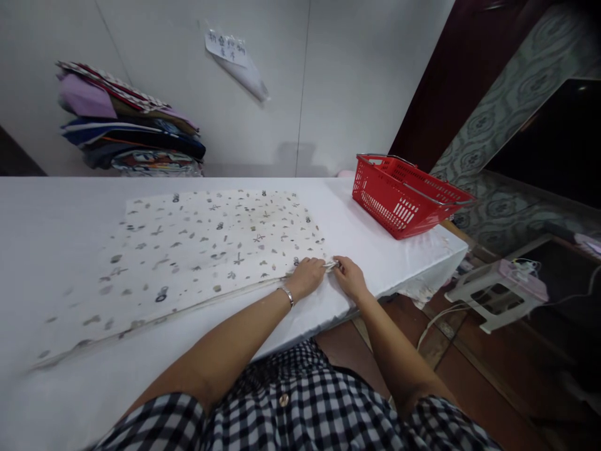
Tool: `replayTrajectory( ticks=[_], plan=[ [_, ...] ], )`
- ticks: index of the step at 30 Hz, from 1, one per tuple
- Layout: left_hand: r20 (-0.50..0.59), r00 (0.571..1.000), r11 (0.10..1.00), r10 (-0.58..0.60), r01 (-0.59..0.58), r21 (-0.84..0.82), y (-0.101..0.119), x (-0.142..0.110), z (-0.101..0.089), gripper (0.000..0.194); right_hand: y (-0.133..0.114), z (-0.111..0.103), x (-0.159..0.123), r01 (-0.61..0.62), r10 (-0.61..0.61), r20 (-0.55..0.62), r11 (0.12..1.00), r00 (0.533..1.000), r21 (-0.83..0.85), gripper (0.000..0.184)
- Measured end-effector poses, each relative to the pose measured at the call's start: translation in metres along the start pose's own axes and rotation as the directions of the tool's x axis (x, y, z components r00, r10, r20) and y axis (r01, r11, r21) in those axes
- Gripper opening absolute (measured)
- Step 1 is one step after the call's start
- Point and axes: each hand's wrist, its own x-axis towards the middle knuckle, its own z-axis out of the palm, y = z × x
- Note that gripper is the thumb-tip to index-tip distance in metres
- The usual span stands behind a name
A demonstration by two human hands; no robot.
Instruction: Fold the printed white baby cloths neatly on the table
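Note:
A white cloth with a small grey-brown print (201, 250) lies spread flat on the table, folded in layers along its near edge. At its near right corner, my left hand (306, 277) is closed on the cloth's edge, fingers pointing right. Just beside it, my right hand (350, 279) pinches the bunched tip of the same corner between thumb and fingers. The corner is raised slightly in a small gather between both hands. My left fingertips are partly hidden.
A red plastic basket (399, 199) with metal handles stands at the table's right end. Folded fabrics are stacked (131, 125) at the back left, against the wall. The white-covered table (366, 250) ends near my body. A plastic stool (500, 291) stands on the floor at right.

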Motion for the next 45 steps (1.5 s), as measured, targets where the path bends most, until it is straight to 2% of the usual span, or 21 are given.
replayTrajectory(
  ticks=[7, 13, 22, 25, 29, 37, 41, 45],
  plan=[
    [-0.013, 1.0, 1.0, -0.015, 0.015, -0.021, 0.0, 0.0, 0.003, 0.02, -0.002, -0.003, -0.006, 0.083, -0.087, -0.053, 0.995, 0.995, -0.061, 0.036],
    [0.011, 0.999, 0.999, -0.048, 0.048, -0.025, 0.002, 0.002, 0.0, 0.021, -0.004, -0.001, -0.004, 0.102, -0.103, -0.006, 0.988, 0.995, -0.118, 0.03],
    [-0.028, 0.999, 0.998, -0.044, 0.043, -0.051, 0.001, 0.0, 0.008, 0.023, -0.011, -0.01, -0.003, 0.168, -0.151, 0.086, 0.949, 0.985, -0.268, 0.027],
    [-0.038, 0.997, 0.996, -0.06, 0.057, -0.07, 0.002, 0.0, 0.008, 0.025, -0.017, -0.013, -0.003, 0.247, -0.219, 0.121, 0.913, 0.968, -0.324, 0.03],
    [0.003, 0.997, 0.994, -0.075, 0.075, -0.075, 0.004, 0.001, 0.006, 0.024, -0.016, -0.012, -0.004, 0.368, -0.319, 0.207, 0.887, 0.925, -0.278, 0.033],
    [0.018, 0.992, 0.984, -0.129, 0.13, -0.12, 0.008, 0.003, 0.001, 0.023, -0.008, -0.009, 0.004, 0.401, -0.331, 0.255, 0.864, 0.908, -0.304, 0.026],
    [0.033, 0.99, 0.984, -0.135, 0.137, -0.11, 0.002, -0.005, -0.006, 0.023, -0.009, -0.008, 0.006, 0.422, -0.347, 0.26, 0.84, 0.901, -0.341, 0.024],
    [0.039, 0.992, 0.989, -0.124, 0.127, -0.081, -0.018, -0.029, -0.016, 0.02, -0.005, -0.007, 0.007, 0.454, -0.388, 0.248, 0.826, 0.888, -0.333, 0.026]
  ],
)
